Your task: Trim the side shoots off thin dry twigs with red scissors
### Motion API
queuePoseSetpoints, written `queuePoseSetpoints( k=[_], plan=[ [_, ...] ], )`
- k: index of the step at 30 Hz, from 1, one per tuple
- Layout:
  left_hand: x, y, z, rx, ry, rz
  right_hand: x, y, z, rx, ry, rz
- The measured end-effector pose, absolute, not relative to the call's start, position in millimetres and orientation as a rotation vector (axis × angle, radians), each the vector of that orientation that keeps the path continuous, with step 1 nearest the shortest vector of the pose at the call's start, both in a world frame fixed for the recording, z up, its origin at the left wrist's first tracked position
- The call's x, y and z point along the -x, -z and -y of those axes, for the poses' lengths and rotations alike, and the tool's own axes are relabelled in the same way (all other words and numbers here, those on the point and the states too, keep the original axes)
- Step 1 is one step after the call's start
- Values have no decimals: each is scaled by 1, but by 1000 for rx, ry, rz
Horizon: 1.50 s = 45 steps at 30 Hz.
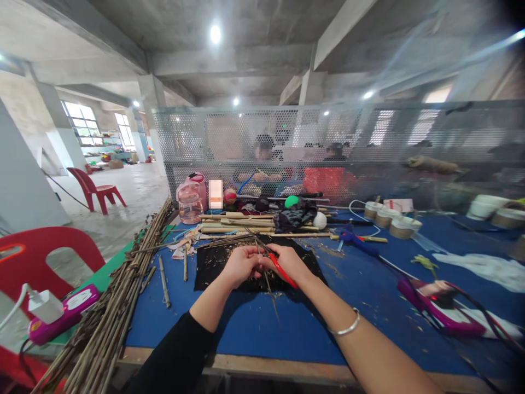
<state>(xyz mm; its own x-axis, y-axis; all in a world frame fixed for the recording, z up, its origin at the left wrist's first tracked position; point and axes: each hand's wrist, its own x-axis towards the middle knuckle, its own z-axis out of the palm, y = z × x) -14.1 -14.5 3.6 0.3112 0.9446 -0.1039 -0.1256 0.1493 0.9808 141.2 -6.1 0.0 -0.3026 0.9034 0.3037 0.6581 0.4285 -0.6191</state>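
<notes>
Over a black cloth (pixel 207 278) strewn with small chips, my two hands meet at the middle of the blue table. My left hand (pixel 243 266) is closed, its fingertips pinching a thin brown twig (pixel 269 284) that slants down toward me. In my right hand (pixel 289 264) is a pair of red-handled scissors (pixel 282 270); the loop lies along the palm, and the blades point up and left. Fingers partly hide the blades and the place where they come near the twig. More thin twigs (pixel 229 241) lie across the cloth's far edge.
A long bundle of dry twigs (pixel 123 295) runs along the table's left side. Bamboo sticks (pixel 238 223), a pink bottle (pixel 191 202) and a dark cloth (pixel 296 214) stand behind. To the right are a blue glue gun (pixel 356 242), white-rimmed pots (pixel 404 225) and a purple power strip (pixel 443 312).
</notes>
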Motion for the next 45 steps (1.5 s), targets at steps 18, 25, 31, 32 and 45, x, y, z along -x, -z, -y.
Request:
queuePoseSetpoints(
  k=[18,25,31,32,45],
  plan=[
    [12,-1,11,-1183,-1116,-1118,-134,5,8,1402,-359,2105],
    [13,-1,11,-1188,-1107,-1119,-137,2,10,1384,-437,2074],
    [15,0,10,-1174,-1082,-1036,-137,-2,12,1465,-407,2105],
    [15,1,10,-1177,-1081,-1023,-137,-2,12,1473,-399,2118],
    [15,-2,11,-1213,-1049,-969,-134,3,11,1327,-585,2040]
  ],
)
